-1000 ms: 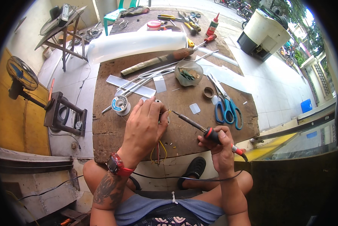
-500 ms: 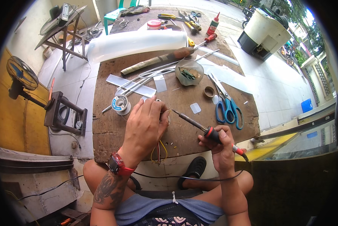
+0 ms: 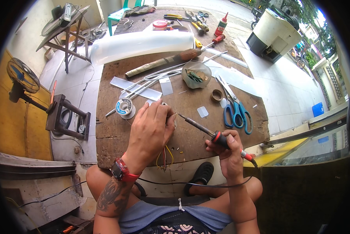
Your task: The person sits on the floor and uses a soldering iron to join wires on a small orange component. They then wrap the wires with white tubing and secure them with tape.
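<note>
My right hand (image 3: pixel 230 150) is wrapped round the black and red handle of a soldering iron (image 3: pixel 200 128). The iron's tip points left and up, close to the fingertips of my left hand (image 3: pixel 149 121). Those left fingers are bent together over a small part that they mostly hide, so I cannot make out what it is. Thin yellow, red and white wires (image 3: pixel 165 158) hang down below this hand past the table's near edge. A spool of solder (image 3: pixel 125 108) stands just left of my left fingers.
On the wooden table (image 3: pixel 237 142) lie blue-handled scissors (image 3: pixel 237 111), a brown tape ring (image 3: pixel 216 95), a bowl of small green pieces (image 3: pixel 196 75), white rods (image 3: pixel 153 79), a wrapped stick (image 3: pixel 159 64) and a clear plastic roll (image 3: pixel 144 46). The iron's black cord (image 3: pixel 190 183) crosses my lap.
</note>
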Motion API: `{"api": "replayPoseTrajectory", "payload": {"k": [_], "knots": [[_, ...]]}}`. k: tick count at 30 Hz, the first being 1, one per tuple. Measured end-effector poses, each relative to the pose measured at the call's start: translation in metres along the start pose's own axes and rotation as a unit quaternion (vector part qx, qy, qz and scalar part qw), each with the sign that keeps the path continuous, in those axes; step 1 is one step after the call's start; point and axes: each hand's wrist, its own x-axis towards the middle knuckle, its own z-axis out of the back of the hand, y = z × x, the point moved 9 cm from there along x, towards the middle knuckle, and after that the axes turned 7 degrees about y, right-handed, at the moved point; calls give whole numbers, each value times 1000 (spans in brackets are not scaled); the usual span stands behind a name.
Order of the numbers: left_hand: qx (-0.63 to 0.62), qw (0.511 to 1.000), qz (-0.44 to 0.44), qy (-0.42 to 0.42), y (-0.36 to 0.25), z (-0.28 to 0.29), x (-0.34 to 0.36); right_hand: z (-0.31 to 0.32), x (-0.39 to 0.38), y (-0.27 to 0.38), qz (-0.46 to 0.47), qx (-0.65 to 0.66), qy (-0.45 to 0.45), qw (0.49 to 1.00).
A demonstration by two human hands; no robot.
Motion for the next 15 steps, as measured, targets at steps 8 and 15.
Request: {"api": "replayPoseTrajectory", "payload": {"k": [8, 15], "knots": [[-4, 1000, 6, 1, 1, 0, 0, 0, 0, 0, -1, 2, 5, 1000], [5, 1000, 1, 4, 0, -1, 0, 1, 0, -1, 0, 0, 3, 1000]]}}
